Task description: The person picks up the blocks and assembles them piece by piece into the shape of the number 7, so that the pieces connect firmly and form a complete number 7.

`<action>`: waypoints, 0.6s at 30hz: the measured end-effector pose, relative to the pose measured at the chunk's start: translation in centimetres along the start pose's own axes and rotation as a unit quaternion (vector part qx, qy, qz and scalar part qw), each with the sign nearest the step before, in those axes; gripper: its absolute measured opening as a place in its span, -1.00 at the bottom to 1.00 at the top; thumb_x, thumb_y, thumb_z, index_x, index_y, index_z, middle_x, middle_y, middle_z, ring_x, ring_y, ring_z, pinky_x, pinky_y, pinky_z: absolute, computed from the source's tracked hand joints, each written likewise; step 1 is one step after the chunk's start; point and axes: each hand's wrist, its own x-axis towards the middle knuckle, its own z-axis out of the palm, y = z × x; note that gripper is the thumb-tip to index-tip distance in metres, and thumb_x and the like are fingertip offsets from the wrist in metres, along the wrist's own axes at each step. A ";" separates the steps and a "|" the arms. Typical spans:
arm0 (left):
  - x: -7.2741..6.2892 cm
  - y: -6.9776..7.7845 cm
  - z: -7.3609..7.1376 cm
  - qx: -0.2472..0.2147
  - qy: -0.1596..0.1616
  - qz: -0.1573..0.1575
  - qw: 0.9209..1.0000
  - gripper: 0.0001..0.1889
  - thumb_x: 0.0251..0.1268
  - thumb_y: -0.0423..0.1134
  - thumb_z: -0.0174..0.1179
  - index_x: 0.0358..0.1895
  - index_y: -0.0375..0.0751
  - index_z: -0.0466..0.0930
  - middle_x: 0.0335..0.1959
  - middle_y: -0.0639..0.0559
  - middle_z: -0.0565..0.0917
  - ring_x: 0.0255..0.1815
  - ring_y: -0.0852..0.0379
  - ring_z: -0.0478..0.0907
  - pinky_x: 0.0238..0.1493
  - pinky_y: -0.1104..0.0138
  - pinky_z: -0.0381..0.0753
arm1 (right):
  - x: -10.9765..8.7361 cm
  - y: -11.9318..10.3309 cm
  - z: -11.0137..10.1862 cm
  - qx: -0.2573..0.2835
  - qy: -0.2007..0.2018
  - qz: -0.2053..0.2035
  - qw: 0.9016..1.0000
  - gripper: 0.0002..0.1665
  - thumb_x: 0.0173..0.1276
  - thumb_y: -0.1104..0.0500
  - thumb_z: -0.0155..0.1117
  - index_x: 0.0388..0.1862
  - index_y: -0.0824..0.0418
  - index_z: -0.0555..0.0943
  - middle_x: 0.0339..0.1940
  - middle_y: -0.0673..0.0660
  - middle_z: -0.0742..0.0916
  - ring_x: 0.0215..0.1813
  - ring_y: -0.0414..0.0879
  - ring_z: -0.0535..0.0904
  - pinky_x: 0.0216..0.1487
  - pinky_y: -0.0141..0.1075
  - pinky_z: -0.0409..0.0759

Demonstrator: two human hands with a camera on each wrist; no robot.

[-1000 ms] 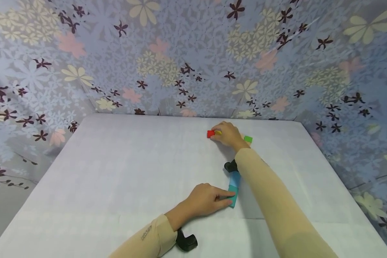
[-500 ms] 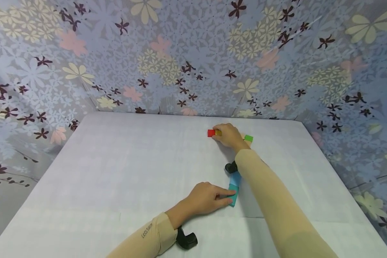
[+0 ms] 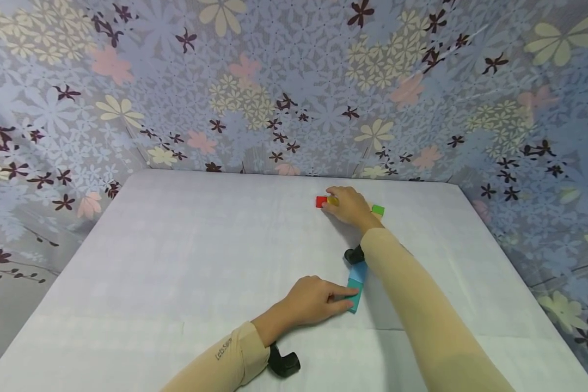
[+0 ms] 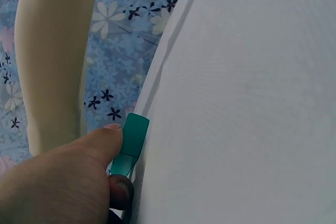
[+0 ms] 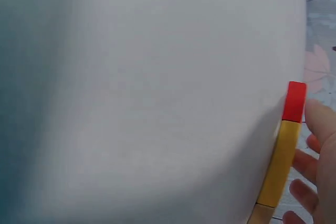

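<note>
In the head view, a row of blocks lies on the white-covered table: a red block, a yellow block, pale wooden pieces partly hidden, and a green block. My right hand is at the yellow block, thumb and index finger spread on either side of it. The right wrist view has the fingers loosely bent beside the long yellow block; contact is unclear. Nearer, my left hand pinches a teal block between thumb and index finger. A light blue block adjoins it.
The white tabletop meets floral fabric at the back and both sides. Black wrist-camera mounts hang under each sleeve. My right forearm passes over the table, close to the light blue block.
My right index finger has lifted slightly away from the yellow block, and the right wrist has shifted a little to the right. The left hand stays at the teal block.
</note>
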 end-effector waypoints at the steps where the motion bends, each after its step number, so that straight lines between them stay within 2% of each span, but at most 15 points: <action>1: 0.0 0.0 0.0 -0.001 0.001 0.001 1.000 -0.67 0.37 0.10 0.21 0.18 0.39 0.63 -0.83 0.35 0.38 -0.78 0.46 0.12 -0.63 0.51 0.13 | -0.1 0.0 -0.1 0.005 0.004 0.001 1.000 -0.35 0.46 -0.12 0.20 0.43 0.11 0.42 0.40 0.19 0.53 0.47 0.20 0.33 0.47 0.16 0.22; 6: 0.3 -0.2 0.1 0.000 -0.002 0.008 1.000 -0.66 0.39 0.10 0.18 0.20 0.38 0.61 -0.82 0.36 0.38 -0.77 0.48 0.13 -0.64 0.52 0.12 | -0.7 0.4 -0.7 0.036 0.027 -0.011 0.999 -0.36 0.48 -0.10 0.13 0.44 0.14 0.41 0.40 0.18 0.53 0.46 0.21 0.33 0.45 0.17 0.22; 10: 0.3 -0.2 0.1 -0.005 -0.007 0.005 1.000 -0.66 0.40 0.10 0.18 0.20 0.36 0.61 -0.82 0.35 0.37 -0.78 0.48 0.14 -0.65 0.52 0.11 | -1.3 0.7 -1.0 0.055 0.023 -0.010 0.998 -0.34 0.49 -0.12 0.12 0.48 0.08 0.37 0.41 0.14 0.52 0.49 0.17 0.28 0.47 0.16 0.18; 18: 0.0 -0.4 0.2 -0.010 -0.009 0.002 1.000 -0.64 0.39 0.10 0.19 0.21 0.33 0.62 -0.82 0.34 0.37 -0.78 0.47 0.14 -0.65 0.52 0.11 | -2.6 1.7 -1.8 0.050 0.017 0.010 0.999 -0.30 0.48 -0.14 0.12 0.51 0.07 0.32 0.49 0.16 0.44 0.53 0.18 0.24 0.49 0.18 0.16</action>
